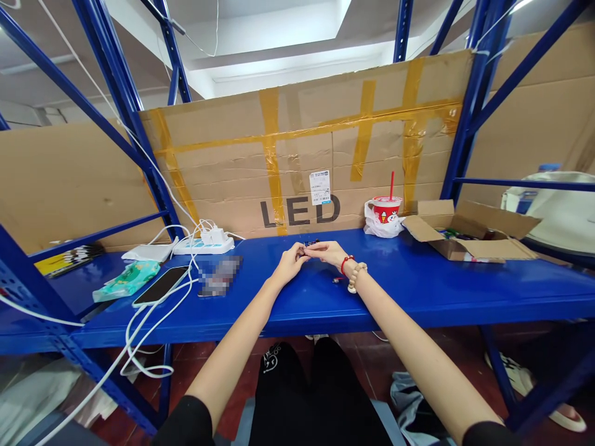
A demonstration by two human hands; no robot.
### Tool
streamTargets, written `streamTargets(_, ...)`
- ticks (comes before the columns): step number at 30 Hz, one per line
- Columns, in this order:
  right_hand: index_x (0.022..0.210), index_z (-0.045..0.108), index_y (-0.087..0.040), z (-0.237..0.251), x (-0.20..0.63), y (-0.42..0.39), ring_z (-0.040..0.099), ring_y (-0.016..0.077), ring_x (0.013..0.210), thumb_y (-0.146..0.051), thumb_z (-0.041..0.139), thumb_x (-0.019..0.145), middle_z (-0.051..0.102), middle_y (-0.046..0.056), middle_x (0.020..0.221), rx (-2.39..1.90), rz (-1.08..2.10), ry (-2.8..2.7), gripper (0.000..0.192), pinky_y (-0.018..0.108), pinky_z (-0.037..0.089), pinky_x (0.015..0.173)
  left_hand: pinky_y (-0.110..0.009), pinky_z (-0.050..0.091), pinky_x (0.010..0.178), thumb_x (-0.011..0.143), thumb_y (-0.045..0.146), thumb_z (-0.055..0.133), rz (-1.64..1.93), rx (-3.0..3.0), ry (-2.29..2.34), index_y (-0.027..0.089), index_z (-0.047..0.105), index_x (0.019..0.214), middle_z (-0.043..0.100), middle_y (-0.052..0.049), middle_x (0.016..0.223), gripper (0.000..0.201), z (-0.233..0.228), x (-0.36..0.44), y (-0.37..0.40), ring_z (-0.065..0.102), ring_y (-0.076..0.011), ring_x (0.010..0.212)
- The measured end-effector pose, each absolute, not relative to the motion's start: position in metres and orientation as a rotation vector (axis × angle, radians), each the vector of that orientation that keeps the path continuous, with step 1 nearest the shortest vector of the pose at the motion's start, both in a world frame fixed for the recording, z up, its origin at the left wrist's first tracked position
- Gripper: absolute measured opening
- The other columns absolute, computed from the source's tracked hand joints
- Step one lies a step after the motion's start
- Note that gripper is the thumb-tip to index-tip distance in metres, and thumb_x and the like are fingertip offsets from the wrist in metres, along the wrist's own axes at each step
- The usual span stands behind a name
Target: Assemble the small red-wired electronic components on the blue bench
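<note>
Over the middle of the blue shelf table, my left hand [290,261] and my right hand [326,253] meet at the fingertips. The fingers of both are pinched together on something too small to make out. Just behind them a few small dark pieces [312,242] lie on the blue surface [279,310], partly covered by my fingers. A small red and silver piece [338,280] rests below my right wrist, which wears a red bracelet and a beaded one.
On the left are a phone [162,286], a green packet [127,280], a power strip [204,244] and loose white cables. Toward the right stand a red cup [387,212] with a straw and an opened cardboard box [465,238]. A tall cardboard sheet [223,186] closes the back.
</note>
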State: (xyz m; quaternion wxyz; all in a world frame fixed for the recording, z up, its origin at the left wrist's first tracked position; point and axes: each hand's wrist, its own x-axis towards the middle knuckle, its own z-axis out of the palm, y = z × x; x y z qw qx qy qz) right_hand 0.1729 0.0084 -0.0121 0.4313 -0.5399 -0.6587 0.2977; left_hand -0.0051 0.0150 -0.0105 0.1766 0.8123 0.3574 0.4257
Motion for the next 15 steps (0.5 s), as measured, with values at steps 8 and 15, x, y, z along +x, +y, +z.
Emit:
streamTargets(8,0.076,0.07,-0.017,-0.002,0.163,0.026,0.062,0.0145,0.069,-0.037,0.069,0.057,0.068,0.003,0.071,-1.402,0.647,-1.637,0.028,0.022,0.048,0.062,-0.019,0.038,0.058,0.074,0.023,0.055,1.307,2.198,1.121,0.018,0.045,0.08,0.054,0.005,0.061,0.013,-0.011,-0.009,0.022,0.052,-0.0091,0.057)
streamTargets(15,0.069,0.07,-0.019,0.006,0.166,0.014,0.063,0.0144,0.073,-0.029,0.067,0.06,0.069,0.002,0.072,-1.463,0.376,-1.718,0.014,0.02,0.046,0.069,-0.021,0.04,0.063,0.082,0.028,0.046,1.292,2.22,1.265,0.021,0.045,0.085,0.06,0.003,0.068,0.008,-0.004,-0.011,0.009,0.057,-0.0107,0.063)
